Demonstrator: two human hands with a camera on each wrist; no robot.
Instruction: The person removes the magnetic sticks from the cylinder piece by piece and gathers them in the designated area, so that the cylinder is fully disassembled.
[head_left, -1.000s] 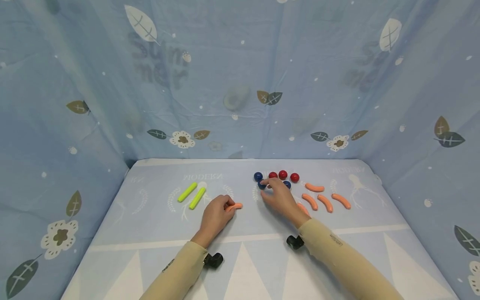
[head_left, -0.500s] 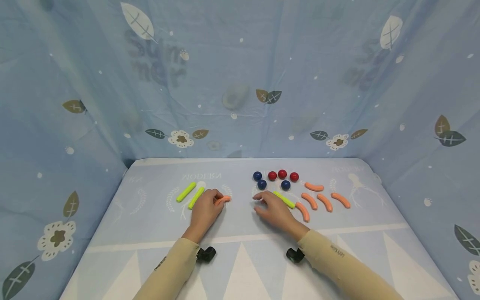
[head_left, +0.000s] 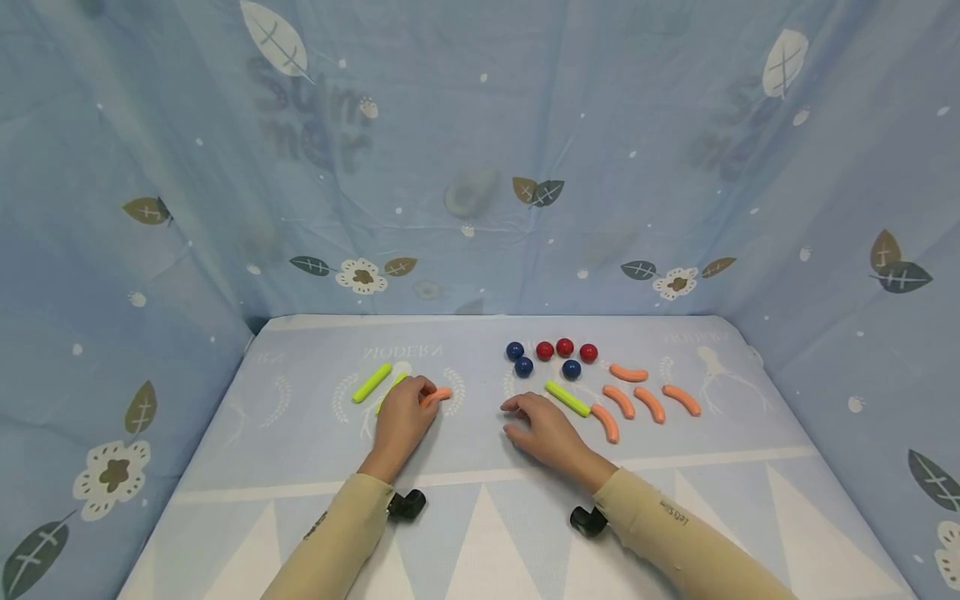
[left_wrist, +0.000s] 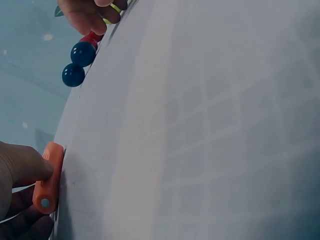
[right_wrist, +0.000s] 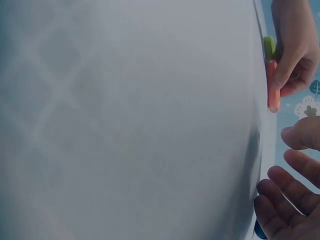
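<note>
My left hand [head_left: 402, 417] pinches a curved orange toy sausage [head_left: 441, 394] low over the cloth. In the left wrist view the thumb presses along the side of this sausage [left_wrist: 49, 185], with fingers behind it. Partly covered by the hand is a yellow-green stick [head_left: 390, 390]; another yellow-green stick [head_left: 372, 383] lies just left of it. My right hand [head_left: 547, 431] holds nothing, its fingers loosely bent and spread over the cloth. A third yellow-green stick [head_left: 567, 399] lies just beyond it, one end against an orange sausage [head_left: 606, 424].
Several more orange sausages [head_left: 649, 406] lie to the right. Three blue balls [head_left: 523, 367] and three red balls [head_left: 565, 347] sit toward the back. A patterned blue curtain [head_left: 480, 167] stands behind and at both sides of the cloth-covered table [head_left: 487, 475].
My left hand has carried the sausage leftward to beside the green sticks. My right hand has drawn back from the blue balls toward me, exposing the third green stick.
</note>
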